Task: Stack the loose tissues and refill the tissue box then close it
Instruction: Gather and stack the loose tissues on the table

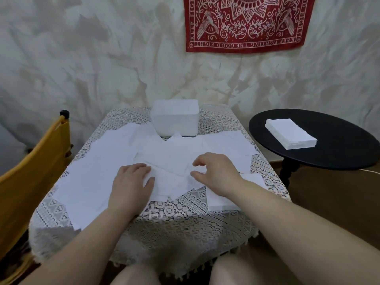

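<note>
A: What takes up the most room?

B: The square table, under a cream lace cloth with a fringed hem hanging off the near edge. The yellow chair stands close along its left side. On the right, the round black side table sits just beside the far corner, and a strip of brown floor lies open nearer the person.

A: And on top of the lace?

B: Loose tissues, flat, thin white sheets, overlap from the left edge to the right edge. A few poke out past the left rim. Bare lace shows only along the near edge and at the far corners.

A: Where is the box?

B: The tissue box stands at the far middle, a white block with rounded corners. It is too washed out for me to tell whether it is open.

A: Anything stacked?

B: A squared pile of tissues lies on the black table.

A: The hands?

B: The left hand presses flat on the sheets, fingers straight and together. The right hand hovers just beside it, fingers and thumb curved and spread, holding nothing as far as I can see.
</note>
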`<action>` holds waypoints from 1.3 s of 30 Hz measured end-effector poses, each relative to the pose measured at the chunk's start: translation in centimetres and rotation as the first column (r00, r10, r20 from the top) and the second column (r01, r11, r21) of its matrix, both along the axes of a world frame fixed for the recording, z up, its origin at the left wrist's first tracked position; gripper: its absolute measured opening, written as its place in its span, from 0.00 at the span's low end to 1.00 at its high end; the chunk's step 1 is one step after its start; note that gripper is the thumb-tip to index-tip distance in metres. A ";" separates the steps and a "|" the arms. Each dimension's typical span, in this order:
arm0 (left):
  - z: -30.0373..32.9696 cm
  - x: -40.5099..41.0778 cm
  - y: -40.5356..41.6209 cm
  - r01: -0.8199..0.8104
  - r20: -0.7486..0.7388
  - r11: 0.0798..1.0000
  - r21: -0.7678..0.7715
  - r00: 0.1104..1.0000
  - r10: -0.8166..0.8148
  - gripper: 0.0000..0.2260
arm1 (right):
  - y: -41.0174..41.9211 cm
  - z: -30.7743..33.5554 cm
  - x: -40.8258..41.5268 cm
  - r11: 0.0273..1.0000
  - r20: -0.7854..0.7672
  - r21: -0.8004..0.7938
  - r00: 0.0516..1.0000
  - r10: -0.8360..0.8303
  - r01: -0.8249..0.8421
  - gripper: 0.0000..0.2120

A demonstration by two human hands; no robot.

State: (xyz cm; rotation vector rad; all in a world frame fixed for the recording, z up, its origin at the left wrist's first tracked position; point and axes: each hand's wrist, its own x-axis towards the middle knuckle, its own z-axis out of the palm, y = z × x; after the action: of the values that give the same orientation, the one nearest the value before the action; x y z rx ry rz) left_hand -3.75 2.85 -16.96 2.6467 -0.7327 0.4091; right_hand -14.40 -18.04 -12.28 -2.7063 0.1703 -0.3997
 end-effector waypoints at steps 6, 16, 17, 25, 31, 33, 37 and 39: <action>-0.5 0.1 0.2 0.031 0.004 0.997 -0.073 1.000 -0.030 0.16 | 2.2 -0.7 5.0 0.988 -0.153 -0.141 0.987 0.045 -0.067 0.23; -0.7 0.3 0.3 0.062 0.023 0.992 -0.114 0.998 -0.059 0.16 | 1.5 -0.9 5.3 0.976 0.020 -0.214 0.999 -0.025 0.029 0.12; -0.7 0.3 0.3 0.064 0.025 0.991 -0.119 0.998 -0.061 0.16 | 1.2 -0.6 5.1 0.986 0.056 -0.151 0.997 -0.057 0.065 0.11; 0.4 -0.7 0.3 0.117 0.106 0.983 -0.142 0.989 -0.103 0.21 | -0.8 3.4 1.9 0.937 0.249 0.339 0.953 -0.173 0.081 0.06; 6.9 -2.9 -1.7 0.190 0.129 0.844 -0.501 0.981 -0.144 0.30 | -1.6 6.7 -1.8 0.894 0.342 0.447 0.928 -0.146 -0.024 0.13; 9.1 -3.5 -2.5 0.190 0.037 0.803 -0.565 0.978 -0.205 0.35 | -2.1 7.4 -3.5 0.863 0.336 0.502 0.932 -0.136 -0.055 0.12; 11.3 -4.6 -3.6 0.137 -0.377 0.745 -0.653 0.794 -0.477 0.29 | -3.3 8.0 -6.7 0.769 0.316 0.635 0.932 -0.179 -0.068 0.08; 11.3 -5.6 -4.2 0.170 -0.399 0.773 -0.610 0.777 -0.486 0.13 | -4.3 8.0 -8.0 0.737 0.306 0.675 0.924 -0.230 -0.040 0.05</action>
State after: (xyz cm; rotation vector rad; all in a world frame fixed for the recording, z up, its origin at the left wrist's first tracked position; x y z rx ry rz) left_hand -9.36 -1.36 -5.63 1.8756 -0.7477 -0.2187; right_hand -22.43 -22.30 -4.24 -1.8634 0.2858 -0.7171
